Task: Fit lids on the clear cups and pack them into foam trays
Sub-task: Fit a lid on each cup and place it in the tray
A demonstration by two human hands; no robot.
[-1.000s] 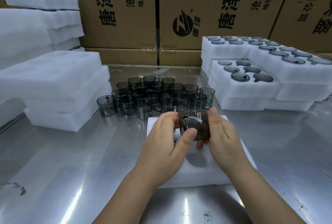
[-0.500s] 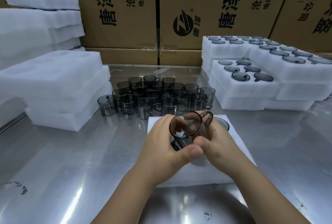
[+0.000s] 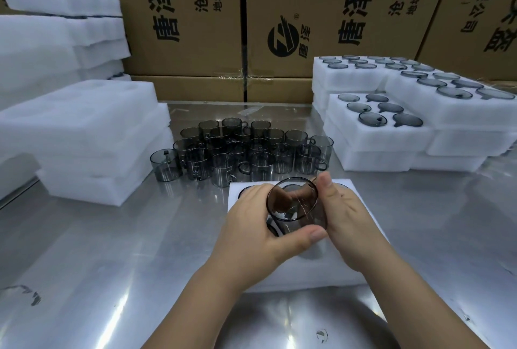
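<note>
A smoky clear cup point(image 3: 293, 203) is held upright just above a white foam tray point(image 3: 361, 264) lying on the steel table in front of me. My left hand point(image 3: 251, 234) wraps its left side, thumb across the near wall. My right hand point(image 3: 341, 214) grips its right side, fingers by the rim. Its mouth faces me. Beyond the tray stands a cluster of several more loose cups point(image 3: 246, 153). The tray's pockets are mostly hidden by my hands.
Stacked foam trays filled with cups point(image 3: 386, 122) sit at the right rear. Stacks of foam trays point(image 3: 84, 136) rise at the left. Cardboard boxes point(image 3: 279, 21) wall off the back. The steel table point(image 3: 112, 264) spreads around the tray.
The cup lay on its side between my hands a second ago. It has been turned upright with its mouth toward me and lowered slightly toward the tray.
</note>
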